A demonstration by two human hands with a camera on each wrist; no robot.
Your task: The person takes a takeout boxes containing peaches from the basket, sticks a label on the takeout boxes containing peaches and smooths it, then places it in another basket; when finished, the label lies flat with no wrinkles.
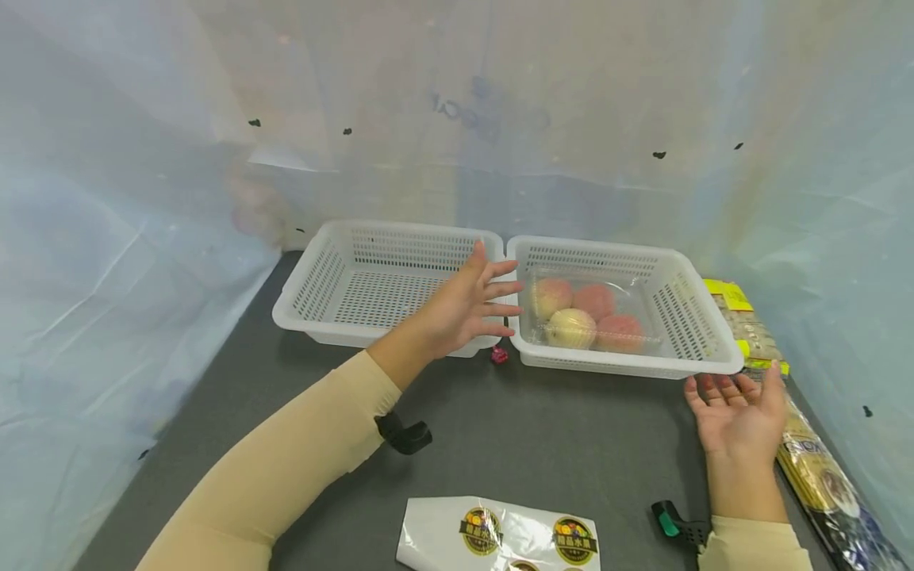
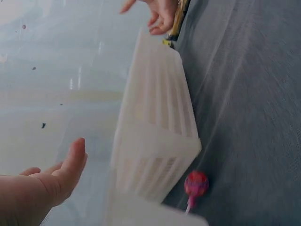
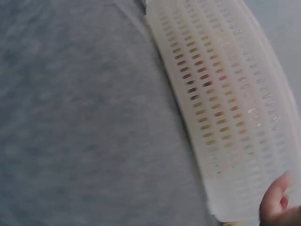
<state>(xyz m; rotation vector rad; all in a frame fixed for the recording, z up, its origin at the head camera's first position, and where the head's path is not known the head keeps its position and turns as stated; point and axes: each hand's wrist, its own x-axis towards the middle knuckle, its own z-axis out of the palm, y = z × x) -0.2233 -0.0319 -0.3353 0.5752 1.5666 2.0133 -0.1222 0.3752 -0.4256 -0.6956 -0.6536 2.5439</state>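
Note:
Two white slotted plastic baskets stand side by side at the back of the dark table. In the right basket (image 1: 621, 367) lies a clear plastic box (image 1: 646, 317) with several peaches (image 1: 571, 328). The left basket (image 1: 378, 297) holds nothing. My left hand (image 1: 467, 305) is over the gap between the baskets, fingers spread and pointing right, gripping nothing. My right hand (image 1: 743, 412), palm up with fingers loosely bent, is close to the right basket's front right corner. Below the left hand, a lollipop (image 2: 196, 183) with a red wrapper lies beside the baskets.
A white sheet of round stickers (image 1: 500, 531) lies at the front of the table. Along the right edge are a long gold-and-dark package (image 1: 821, 468) and another yellow-edged package (image 1: 746, 317). Translucent plastic sheeting (image 1: 457, 119) hangs behind and at both sides.

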